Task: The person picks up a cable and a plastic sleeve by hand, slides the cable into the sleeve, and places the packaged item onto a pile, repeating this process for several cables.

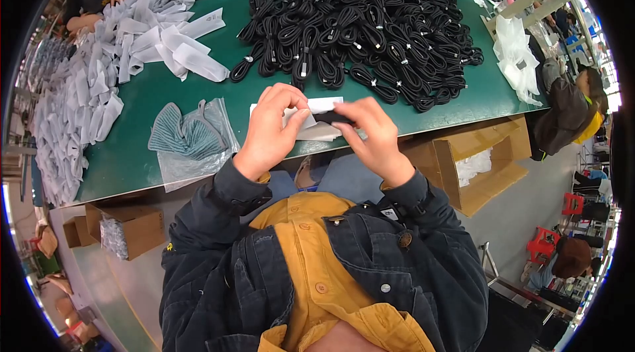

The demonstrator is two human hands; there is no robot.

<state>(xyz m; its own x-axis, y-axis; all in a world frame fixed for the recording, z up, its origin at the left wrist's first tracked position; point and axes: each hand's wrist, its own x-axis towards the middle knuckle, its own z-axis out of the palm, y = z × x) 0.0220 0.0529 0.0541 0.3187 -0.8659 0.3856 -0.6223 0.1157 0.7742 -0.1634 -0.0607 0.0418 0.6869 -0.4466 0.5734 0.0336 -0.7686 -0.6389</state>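
Closest: dark denim jacket (pixel 251 272) worn open over a mustard shirt (pixel 305 253), cotton-looking, round buttons down the front. Beyond the cuffs, both hands meet above the near table edge. Left hand (pixel 272 126): thumb and fingers pinched narrow on a thin white sleeve (pixel 305 118). Right hand (pixel 374 128), slightly blurred, closed on a black cable bundle (pixel 328 117) whose end sits at the sleeve; whether it has gone inside, cannot tell. Step in hand, by my reading: feeding cable into sleeve. Next move would call for the left to keep the mouth spread while the right pushes straight. Under the hands, flat white pieces (pixel 320 133). Leftward, a ribbed grey-teal cloth (pixel 182 132) on crinkled clear plastic (pixel 173 168). Farther left, long matte, translucent white pouches (pixel 99 81) strewn over the smooth green tabletop (pixel 142 104). Farthest ahead, a heap of coiled black cables (pixel 370 21), looped ovals, pale connector tips.
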